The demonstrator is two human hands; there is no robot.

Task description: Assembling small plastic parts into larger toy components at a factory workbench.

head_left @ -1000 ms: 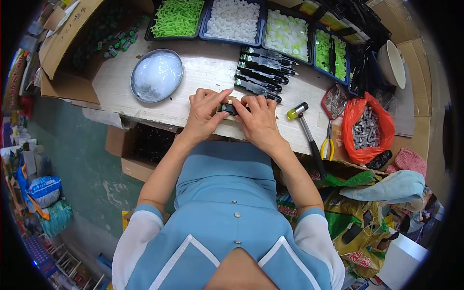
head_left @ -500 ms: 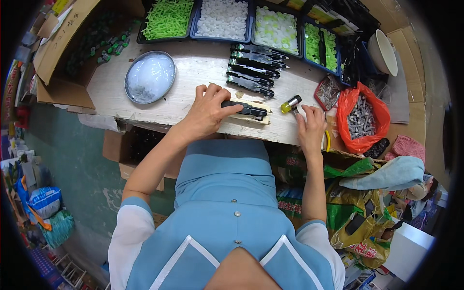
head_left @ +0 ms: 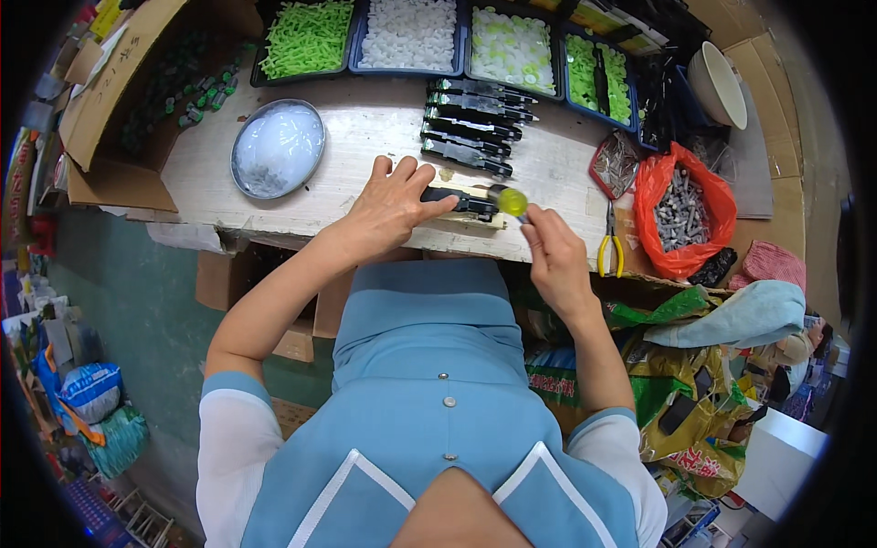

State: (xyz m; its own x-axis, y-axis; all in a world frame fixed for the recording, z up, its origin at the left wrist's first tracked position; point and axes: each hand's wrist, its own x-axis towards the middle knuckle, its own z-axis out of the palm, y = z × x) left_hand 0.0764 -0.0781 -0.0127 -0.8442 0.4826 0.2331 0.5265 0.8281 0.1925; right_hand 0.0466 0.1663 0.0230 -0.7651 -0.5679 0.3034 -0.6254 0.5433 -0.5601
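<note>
A black plastic part (head_left: 475, 206), shaped like a toy pistol, lies on a cream block (head_left: 494, 222) near the table's front edge. My left hand (head_left: 391, 203) grips its left end, thumb laid along the top, and presses it onto the block. In my closed right hand (head_left: 559, 259) is the handle of a small hammer; the hammer's yellow-tipped head (head_left: 512, 201) hovers at the part's right end. Whether it touches the part, I cannot tell. Several similar black parts (head_left: 468, 155) lie in a row just beyond.
Trays of green pieces (head_left: 309, 38) and white pieces (head_left: 408, 35) line the back. A round dish (head_left: 279, 148) sits left, beside an open cardboard box (head_left: 119, 187). At right are yellow-handled pliers (head_left: 611, 251), a red tray (head_left: 614, 164) and a red bag (head_left: 722, 210) of small grey metal pieces.
My right hand has picked up the hammer from the table and swung its head left over the black part. The pliers now show fully. My left hand keeps its hold.
</note>
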